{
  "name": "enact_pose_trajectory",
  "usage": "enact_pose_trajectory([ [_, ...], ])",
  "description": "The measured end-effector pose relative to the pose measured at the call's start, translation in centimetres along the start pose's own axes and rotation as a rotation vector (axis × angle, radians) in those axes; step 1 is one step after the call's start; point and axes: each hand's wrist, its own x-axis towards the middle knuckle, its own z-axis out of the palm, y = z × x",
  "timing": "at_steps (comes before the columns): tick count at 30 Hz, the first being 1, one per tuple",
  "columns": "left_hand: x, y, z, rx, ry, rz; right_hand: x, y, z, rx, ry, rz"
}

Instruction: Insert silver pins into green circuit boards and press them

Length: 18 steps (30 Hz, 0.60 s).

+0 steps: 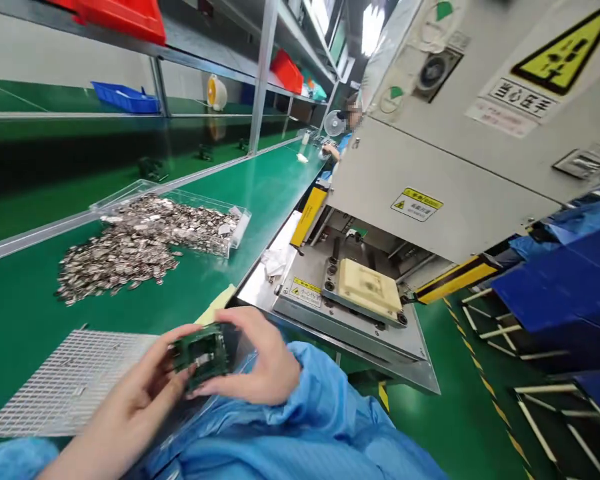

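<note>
Between my two hands, low in the head view, is a dark green square part (201, 353) with an opening in its middle; its exact kind is unclear. My left hand (145, 383) grips its left side, the thumb reaching over the front. My right hand (260, 360) has thumb and fingers closed around its right edge. Left of them lies a white grid tray (70, 380) with a few small pieces on it. Farther back, a heap of small shiny metal pieces (120, 260) spills beside a clear plastic box (235, 233) holding more of them.
A press-like machine (405, 173) stands at the right, with a cream block fixture (370, 287) on its metal base. Along the left runs a conveyor (30, 187) carrying dark parts. Red bins (287, 70) sit on the shelf. Another person (353, 117) works at the far end.
</note>
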Motion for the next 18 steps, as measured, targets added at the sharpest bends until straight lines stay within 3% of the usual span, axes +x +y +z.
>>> enact_pose_trajectory([
  [4, 2.7, 4.0, 5.5, -0.089, -0.364, 0.033, -3.8, -1.0, -8.0, -0.131, 0.223, 0.114],
  [6, 4.3, 4.2, 7.5, -0.062, -0.369, 0.085, -5.6, -0.6, -13.3, -0.234, 0.508, 0.189],
  [8, 6.0, 3.2, 9.0, -0.027, -0.287, 0.129, -6.9, 0.4, -18.5, -0.361, 0.777, 0.220],
  [9, 6.8, 2.4, 9.6, -0.018, -0.237, 0.131, -7.3, 1.0, -20.7, -0.430, 0.822, 0.266],
  [11, 8.1, 0.7, 10.6, -0.009, -0.167, 0.093, -7.5, 2.2, -23.9, -0.506, 0.762, 0.377],
  [13, 9.0, -0.6, 11.6, -0.009, -0.124, 0.037, -7.1, 3.0, -25.3, -0.531, 0.638, 0.438],
  [18, 9.6, -1.1, 13.4, -0.066, -0.113, -0.005, -5.6, 3.3, -25.3, -0.562, 0.440, 0.449],
])
